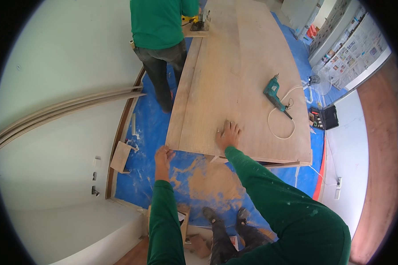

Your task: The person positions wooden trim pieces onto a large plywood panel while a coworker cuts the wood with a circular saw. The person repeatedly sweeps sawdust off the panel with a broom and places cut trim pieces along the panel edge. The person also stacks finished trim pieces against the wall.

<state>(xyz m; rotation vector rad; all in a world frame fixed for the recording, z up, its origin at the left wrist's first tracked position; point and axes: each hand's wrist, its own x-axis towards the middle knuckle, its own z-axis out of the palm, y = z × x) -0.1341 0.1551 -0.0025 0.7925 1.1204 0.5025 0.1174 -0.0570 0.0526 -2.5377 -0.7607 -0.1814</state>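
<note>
A large plywood sheet (252,57) lies before me on a low wooden frame, and a long seam runs near its left edge. My left hand (164,156) grips the near left corner of the narrow plywood strip (177,128) along that seam, fingers closed on its edge. My right hand (228,134) rests on the sheet near its front edge, fingers stretched and apart, holding nothing. To the right of it lies a teal corded drill (273,93), its white cord looped on the wood. At the far left end, a co-worker in green (157,26) stands at a yellow power saw (200,22).
Blue sheeting (139,185) covers the floor, with sawdust (214,181) under the near edge. Long thin boards (70,106) lean along the left wall. A small wooden stool (120,157) stands at left; an open black toolbox (325,117) sits to the right.
</note>
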